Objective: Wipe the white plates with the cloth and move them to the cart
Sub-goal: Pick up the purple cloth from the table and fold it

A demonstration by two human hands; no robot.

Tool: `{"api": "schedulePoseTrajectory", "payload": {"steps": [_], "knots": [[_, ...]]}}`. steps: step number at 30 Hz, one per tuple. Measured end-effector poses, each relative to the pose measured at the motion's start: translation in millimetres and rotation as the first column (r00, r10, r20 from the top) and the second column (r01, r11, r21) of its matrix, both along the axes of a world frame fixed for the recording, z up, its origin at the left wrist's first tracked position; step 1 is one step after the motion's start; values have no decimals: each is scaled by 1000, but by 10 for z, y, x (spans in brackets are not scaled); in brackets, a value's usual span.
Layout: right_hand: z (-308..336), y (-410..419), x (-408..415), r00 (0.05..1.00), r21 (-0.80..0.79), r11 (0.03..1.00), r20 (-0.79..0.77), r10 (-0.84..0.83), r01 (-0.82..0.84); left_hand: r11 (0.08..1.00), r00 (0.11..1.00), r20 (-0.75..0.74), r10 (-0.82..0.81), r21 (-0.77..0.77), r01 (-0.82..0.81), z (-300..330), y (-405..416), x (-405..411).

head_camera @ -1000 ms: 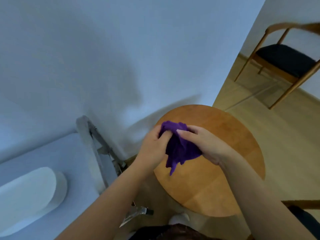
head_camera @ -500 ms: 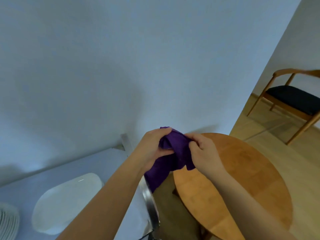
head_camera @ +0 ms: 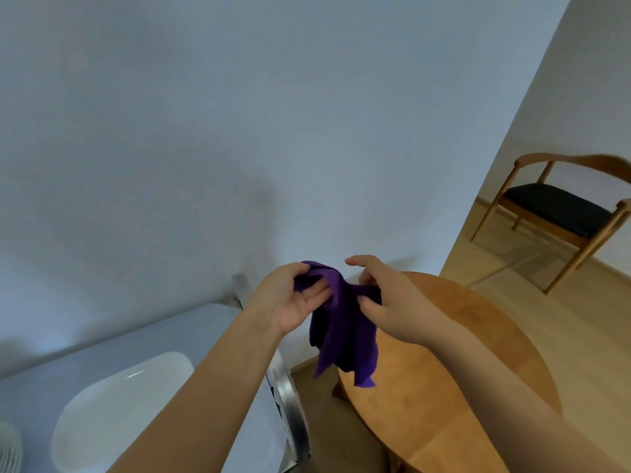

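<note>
Since half a second ago the purple cloth [head_camera: 345, 322] has loosened from a tight bundle and now hangs longer between the person's two hands, its lower corners trailing over the near edge of the round wooden table [head_camera: 454, 387]. Left hand [head_camera: 293, 298] is turned palm up, thumb and curled fingers gripping the cloth's upper fold. Right hand [head_camera: 392, 302] pinches the cloth's right edge with thumb and lower fingers, while its forefinger is raised clear of the fabric. One cloth is in view, held in the air above the gap between table and cart. One white plate [head_camera: 112, 411] lies on the cart's pale top [head_camera: 85, 356], lower left, partly hidden behind the left forearm. A second white object with ribbed edges [head_camera: 8, 452] is cut off at the bottom left corner; whether it is a stack of plates cannot be told. Cart's metal rail [head_camera: 286, 387] runs between the plate and the table. One wooden chair with a dark seat [head_camera: 560, 209] stands well apart at the right, by the far wall. No writing or label can be read anywhere.
</note>
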State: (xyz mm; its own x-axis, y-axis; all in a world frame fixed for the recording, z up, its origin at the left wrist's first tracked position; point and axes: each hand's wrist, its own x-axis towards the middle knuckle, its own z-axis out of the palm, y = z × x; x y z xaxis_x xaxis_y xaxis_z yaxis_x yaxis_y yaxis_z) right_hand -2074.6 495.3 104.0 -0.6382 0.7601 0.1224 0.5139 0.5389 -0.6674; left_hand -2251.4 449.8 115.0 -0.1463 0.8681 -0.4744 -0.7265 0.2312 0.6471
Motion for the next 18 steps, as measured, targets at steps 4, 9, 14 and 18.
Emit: {"api": "schedulePoseTrajectory", "payload": {"steps": [4,9,14,18], "knots": [[-21,59,80,973,-109,970,-60,-225,217,1000,986,-169,-4,9,6,-10,19,-19],[-16,-32,-192,813,-339,896,-408,-415,287,998,976,-208,-67,-2,68,1,68,126],[4,-17,-319,865,-303,914,-341,-368,270,997,991,-114,-76,-18,74,-27,77,243],[-27,-24,-186,910,-487,872,-333,-246,57,998,988,-145,-56,-17,54,-84,92,213]]}}
